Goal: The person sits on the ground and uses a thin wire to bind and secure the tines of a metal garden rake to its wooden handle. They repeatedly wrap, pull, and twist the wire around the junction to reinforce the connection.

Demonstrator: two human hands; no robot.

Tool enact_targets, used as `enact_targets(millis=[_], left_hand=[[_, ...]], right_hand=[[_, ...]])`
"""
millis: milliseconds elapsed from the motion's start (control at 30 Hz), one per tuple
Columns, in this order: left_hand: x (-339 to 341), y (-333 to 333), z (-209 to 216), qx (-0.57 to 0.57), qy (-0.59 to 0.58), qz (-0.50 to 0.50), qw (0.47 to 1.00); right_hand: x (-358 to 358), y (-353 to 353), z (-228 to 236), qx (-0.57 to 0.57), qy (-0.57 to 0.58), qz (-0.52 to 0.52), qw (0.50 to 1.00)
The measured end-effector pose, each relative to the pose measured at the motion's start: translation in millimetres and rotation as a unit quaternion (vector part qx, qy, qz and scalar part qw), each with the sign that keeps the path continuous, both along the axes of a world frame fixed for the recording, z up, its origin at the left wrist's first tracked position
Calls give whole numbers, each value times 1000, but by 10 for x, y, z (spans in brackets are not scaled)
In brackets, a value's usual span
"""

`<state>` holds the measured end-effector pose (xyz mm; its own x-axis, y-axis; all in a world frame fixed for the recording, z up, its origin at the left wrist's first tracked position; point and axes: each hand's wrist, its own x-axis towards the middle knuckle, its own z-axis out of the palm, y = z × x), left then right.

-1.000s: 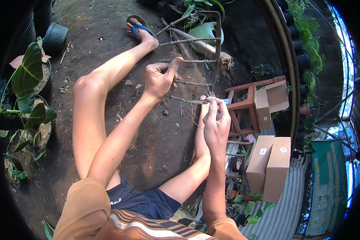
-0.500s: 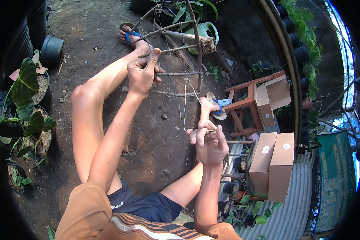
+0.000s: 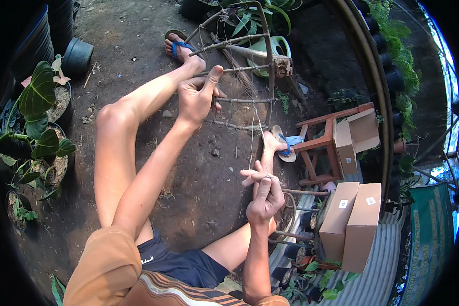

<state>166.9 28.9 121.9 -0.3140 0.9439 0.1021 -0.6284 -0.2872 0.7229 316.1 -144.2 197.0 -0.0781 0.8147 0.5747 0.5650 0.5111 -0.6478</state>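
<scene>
A ladder-like frame of thin sticks (image 3: 247, 100) stands tilted in front of me, several crossbars joined to a long side stick. My left hand (image 3: 196, 102) is closed around the frame's near left side, thumb up; the stick inside the grip is mostly hidden. From the frame's lower right corner a pale string (image 3: 252, 145) runs down to my right hand (image 3: 265, 199). That hand pinches the string between thumb and fingers, with other fingers stretched to the left. The string looks taut, and its end is too small to make out.
Beyond the frame lie a wooden post (image 3: 282, 66) and a pale green watering can (image 3: 285, 47). To the right are a reddish wooden stool (image 3: 329, 143) with an opened carton and two cardboard boxes (image 3: 359, 227). Potted plants (image 3: 38, 94) line the left; my sandalled feet flank the frame.
My right hand has moved slightly down and its fingers have closed more around the string. The string now runs straighter. My left hand keeps its hold on the frame; the whole view has shifted.
</scene>
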Motion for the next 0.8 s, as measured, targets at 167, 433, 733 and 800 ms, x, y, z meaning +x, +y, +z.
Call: enact_targets(millis=[167,433,733,800], left_hand=[[-106,-45,-40,-28,38,1,999],[-49,-9,-61,-19,-44,-7,999],[102,-159,-28,-7,45,-60,997],[186,-179,-17,-14,21,-89,996]], right_hand=[[19,-23,659,-198,128,-99,967],[-107,63,321,-9,-72,-48,996],[-141,7,917,-167,-26,-154,973],[-140,36,642,-100,12,-92,991]])
